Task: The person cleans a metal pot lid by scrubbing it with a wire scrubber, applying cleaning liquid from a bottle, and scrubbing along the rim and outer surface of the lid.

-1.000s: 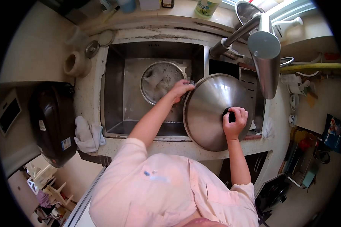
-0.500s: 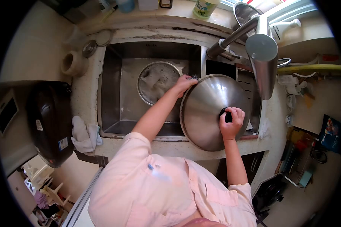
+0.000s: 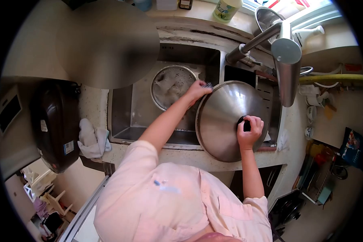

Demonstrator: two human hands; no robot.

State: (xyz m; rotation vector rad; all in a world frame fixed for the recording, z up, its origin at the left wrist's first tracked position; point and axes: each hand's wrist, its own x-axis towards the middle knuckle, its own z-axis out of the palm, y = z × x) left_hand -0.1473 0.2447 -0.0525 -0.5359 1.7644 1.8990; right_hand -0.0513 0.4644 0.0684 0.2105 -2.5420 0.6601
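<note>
A large domed metal lid point(image 3: 226, 117) is tilted over the right part of the sink point(image 3: 139, 97). My right hand point(image 3: 250, 131) is closed around the black knob point(image 3: 246, 124) of the lid. At the lid's upper left rim, my left hand point(image 3: 197, 91) pinches a small silvery scrubber point(image 3: 208, 86), mostly hidden by the fingers. Left of that hand, a round metal basin point(image 3: 171, 86) with sudsy water and a pale cloth inside stands on the sink floor.
A big faucet point(image 3: 286, 60) reaches over the sink's right side. A white cloth point(image 3: 92, 139) lies on the left counter beside a dark brown appliance point(image 3: 56, 125). A bottle point(image 3: 226, 10) stands on the back ledge. A blurred round shape point(image 3: 109, 44) covers the upper left.
The blurred round shape has appeared at the upper left. My left hand has shifted slightly along the lid's rim. My right hand keeps hold of the knob, and the view has moved a little.
</note>
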